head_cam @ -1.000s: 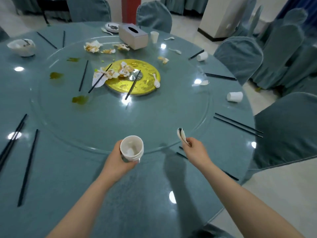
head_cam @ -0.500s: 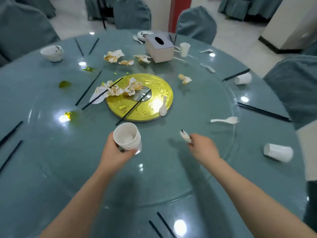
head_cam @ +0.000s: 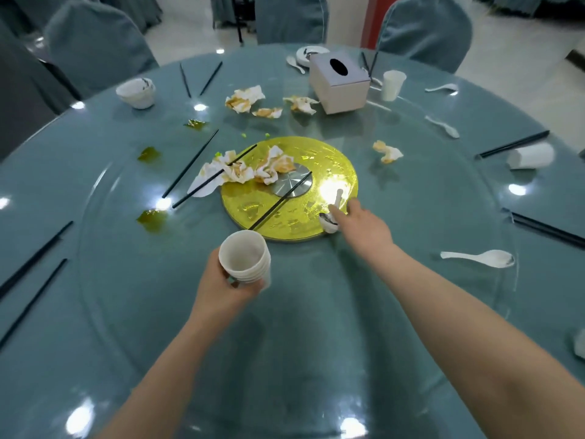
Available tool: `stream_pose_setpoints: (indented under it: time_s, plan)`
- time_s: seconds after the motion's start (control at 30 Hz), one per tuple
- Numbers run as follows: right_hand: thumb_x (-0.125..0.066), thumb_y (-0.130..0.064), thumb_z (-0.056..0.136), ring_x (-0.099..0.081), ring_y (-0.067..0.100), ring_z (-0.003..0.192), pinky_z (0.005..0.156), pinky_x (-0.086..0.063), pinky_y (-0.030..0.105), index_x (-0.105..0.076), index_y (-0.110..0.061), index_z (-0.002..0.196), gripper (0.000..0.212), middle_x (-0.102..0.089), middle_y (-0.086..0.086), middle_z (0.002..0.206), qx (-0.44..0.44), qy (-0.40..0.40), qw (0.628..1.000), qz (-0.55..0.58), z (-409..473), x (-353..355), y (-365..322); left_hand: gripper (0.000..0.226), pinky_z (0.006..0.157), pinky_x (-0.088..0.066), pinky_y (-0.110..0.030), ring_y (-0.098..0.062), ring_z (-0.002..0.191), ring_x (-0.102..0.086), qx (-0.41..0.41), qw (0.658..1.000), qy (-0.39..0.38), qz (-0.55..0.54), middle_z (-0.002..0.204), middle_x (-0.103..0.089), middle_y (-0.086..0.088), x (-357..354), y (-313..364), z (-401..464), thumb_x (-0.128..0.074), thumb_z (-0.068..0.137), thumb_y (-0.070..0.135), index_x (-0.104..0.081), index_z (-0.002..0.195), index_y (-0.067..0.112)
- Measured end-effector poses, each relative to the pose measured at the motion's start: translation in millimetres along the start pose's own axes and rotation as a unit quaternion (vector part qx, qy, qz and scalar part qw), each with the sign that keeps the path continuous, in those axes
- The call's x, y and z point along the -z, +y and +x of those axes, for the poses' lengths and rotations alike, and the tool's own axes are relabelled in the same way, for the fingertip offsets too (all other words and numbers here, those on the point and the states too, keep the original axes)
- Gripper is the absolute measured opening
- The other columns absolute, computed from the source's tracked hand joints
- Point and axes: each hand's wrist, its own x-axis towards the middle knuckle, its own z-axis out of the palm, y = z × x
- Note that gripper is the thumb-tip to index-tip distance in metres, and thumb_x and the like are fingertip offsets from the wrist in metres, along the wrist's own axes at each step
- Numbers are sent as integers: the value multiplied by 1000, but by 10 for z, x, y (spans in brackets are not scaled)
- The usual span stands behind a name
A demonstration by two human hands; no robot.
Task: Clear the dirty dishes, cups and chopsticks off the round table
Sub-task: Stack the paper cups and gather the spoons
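Note:
My left hand (head_cam: pixel 221 286) grips a stack of white cups (head_cam: pixel 245 259) above the near part of the glass turntable (head_cam: pixel 133 248). My right hand (head_cam: pixel 364 231) is stretched out to the near right edge of the gold centre disc (head_cam: pixel 294 223). It holds a white spoon (head_cam: pixel 328 222) in its curled fingers, with one finger out beside another white spoon (head_cam: pixel 338 198) lying on the disc. A black chopstick (head_cam: pixel 280 201) lies across the disc.
More spoons (head_cam: pixel 478 258) (head_cam: pixel 443 125), an upright cup (head_cam: pixel 392 85), a toppled cup (head_cam: pixel 531 156), a bowl (head_cam: pixel 136 92), a small dish (head_cam: pixel 308 53), a tissue box (head_cam: pixel 340 82), stained napkins (head_cam: pixel 247 169) and several chopsticks (head_cam: pixel 190 163) are spread over the table. Covered chairs (head_cam: pixel 95 42) ring it.
Both hands have moved forward over the turntable. My right hand with its spoon has reached the spoon on the gold disc; my left hand still holds the cup stack.

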Motion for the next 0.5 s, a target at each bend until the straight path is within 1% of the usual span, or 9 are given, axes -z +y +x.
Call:
stream_pose_setpoints:
  time_s: [0.07,0.13,0.17,0.23,0.3,0.33,0.43,0.5]
  plan:
    - [-47,-5,93,-45,34,116,73,-43,38,-32,-25,143,56,-23,12,146,36,1,999,-12,132,-35,20,66,69,-48,-11,4,92,-62,9,1000,5,-1,106,-66,11,17,-40,16,-76,55,22,-55,118,26]
    - [-48,-5,92,-42,31,121,76,-45,38,-40,-23,138,50,-22,4,150,70,-2,997,-19,241,-51,74,66,70,-47,-11,6,93,-61,16,1000,8,-2,105,-65,15,26,-41,38,-76,55,22,-54,117,29]
    - [-48,-8,93,-43,29,121,76,-45,38,-43,-23,135,45,-26,1,148,80,-3,997,-18,279,-58,99,63,69,-47,-9,8,92,-61,15,1000,9,1,102,-66,19,30,-35,51,-76,55,22,-54,113,33]
    - [-48,-19,97,-47,27,114,73,-44,36,-49,-19,129,32,-38,1,138,99,-2,995,-24,302,-78,129,58,68,-45,-4,10,90,-60,9,1000,7,4,97,-66,26,29,-13,63,-75,55,22,-55,107,37]
    - [-46,-30,98,-52,29,106,70,-43,36,-52,-13,121,30,-46,6,124,109,-3,994,-22,258,-119,122,59,68,-45,-5,10,89,-60,15,1000,8,-1,99,-66,21,19,-5,63,-76,55,23,-55,109,35]
    - [-45,-32,98,-53,29,103,67,-42,36,-54,-12,116,29,-48,8,118,104,-2,995,-7,214,-143,105,62,69,-46,-5,9,89,-60,18,1000,7,-3,102,-66,17,15,-4,64,-76,55,23,-55,112,32]
    - [-45,-22,96,-57,28,94,63,-40,32,-55,-16,99,13,-55,5,101,84,3,995,50,59,-206,23,67,71,-46,-8,5,93,-61,18,1000,0,0,108,-65,11,-1,-2,58,-76,55,24,-54,118,25]
    - [-44,-23,95,-59,27,87,61,-41,32,-55,-18,92,13,-58,2,94,76,-8,993,91,-40,-245,-21,68,73,-45,-11,3,95,-61,20,1000,-5,0,109,-65,10,-18,-7,44,-76,55,25,-54,119,24]
